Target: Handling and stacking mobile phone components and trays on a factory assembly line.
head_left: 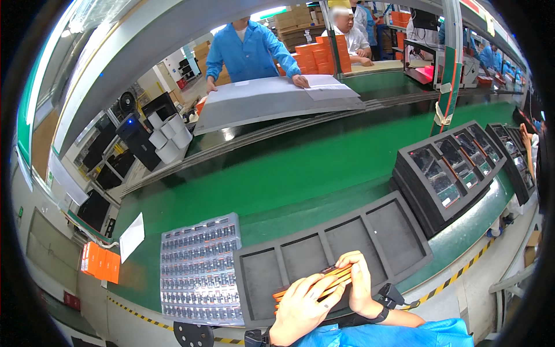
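A small stack of flat, orange-edged, phone-like slabs [341, 279] is held between my two hands, low in the head view. My left hand [306, 309] lies over the near left part of the stack, fingers bent across it. Around the right end curls my right hand [361, 286], its fingers closed on the edge. Beneath the hands is a black foam tray [358, 237] with several wide rectangular compartments; those that show hold nothing. My hands and forearms hide part of its near side. The slabs' broad faces are mostly hidden.
Left of the foam tray lies a clear plastic tray [236, 218] with rows of small dark parts. Stacked foam trays [425, 217] with dark glossy panels stand right. Across the green bench [277, 173], a person in blue [245, 55] holds a large grey sheet [248, 110]. A post [448, 87] rises behind.
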`<state>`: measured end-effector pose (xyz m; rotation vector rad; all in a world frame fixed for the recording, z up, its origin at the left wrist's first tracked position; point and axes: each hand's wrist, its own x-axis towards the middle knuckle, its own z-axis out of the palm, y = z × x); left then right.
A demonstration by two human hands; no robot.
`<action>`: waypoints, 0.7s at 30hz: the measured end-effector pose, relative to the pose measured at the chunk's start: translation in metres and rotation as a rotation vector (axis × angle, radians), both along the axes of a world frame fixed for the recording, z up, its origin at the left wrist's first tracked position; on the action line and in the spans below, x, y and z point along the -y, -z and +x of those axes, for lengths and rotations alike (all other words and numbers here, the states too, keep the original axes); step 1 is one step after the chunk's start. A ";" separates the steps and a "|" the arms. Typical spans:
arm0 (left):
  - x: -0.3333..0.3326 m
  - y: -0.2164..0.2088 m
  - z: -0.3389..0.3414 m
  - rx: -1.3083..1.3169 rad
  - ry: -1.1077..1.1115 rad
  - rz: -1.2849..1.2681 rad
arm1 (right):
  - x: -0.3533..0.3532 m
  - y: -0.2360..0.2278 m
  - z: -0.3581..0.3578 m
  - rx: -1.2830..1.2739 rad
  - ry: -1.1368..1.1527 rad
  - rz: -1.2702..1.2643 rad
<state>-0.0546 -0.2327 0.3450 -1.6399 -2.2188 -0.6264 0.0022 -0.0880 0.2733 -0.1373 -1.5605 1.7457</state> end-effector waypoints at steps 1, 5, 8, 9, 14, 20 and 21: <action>0.000 0.000 0.000 0.001 0.005 0.002 | 0.000 0.000 0.000 0.001 0.005 0.002; 0.000 -0.002 0.001 0.000 0.008 -0.008 | 0.001 -0.002 0.002 0.010 0.004 0.001; 0.003 0.000 0.004 0.058 0.020 -0.008 | 0.001 -0.001 0.002 0.004 0.000 0.000; 0.003 0.001 0.005 0.124 0.039 -0.019 | 0.001 0.000 0.002 -0.001 -0.004 0.003; -0.001 0.000 -0.001 -0.006 0.009 0.019 | 0.000 0.001 0.001 0.006 0.004 0.019; -0.002 -0.001 -0.002 -0.024 0.007 0.028 | -0.001 0.000 -0.001 0.020 0.003 0.023; -0.002 -0.002 -0.002 -0.028 0.008 0.026 | -0.001 -0.001 0.000 0.026 0.002 0.026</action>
